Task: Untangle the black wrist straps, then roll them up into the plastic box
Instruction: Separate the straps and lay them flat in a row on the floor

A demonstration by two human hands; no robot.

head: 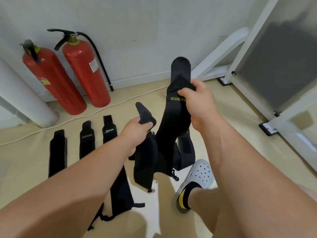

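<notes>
Between our two hands: two black wrist straps hung side by side, touching lower down; we could not tell whether they were knotted together.
Right hand (197,102): we held it higher, fingers and thumb curled tight round the XUEYING strap (173,121), whose rounded end stood up above the fist.
Left hand (137,133): lower and to the left of the right one, it gripped the pointed end of the second strap (145,155), the rest dropping beneath the fist.
Left of the left hand: three flat straps (87,140) lay apart in a row on the beige floor (25,152), the XTEP one nearest.
Under the left forearm: a loose strap (121,191) lay with thin cords trailing.
Behind the hanging pair: a folded strap (186,148) rested just beside our white clog (199,176).
Far beyond the left hand: two red fire extinguishers (85,73) stood against the wall (137,31).
</notes>
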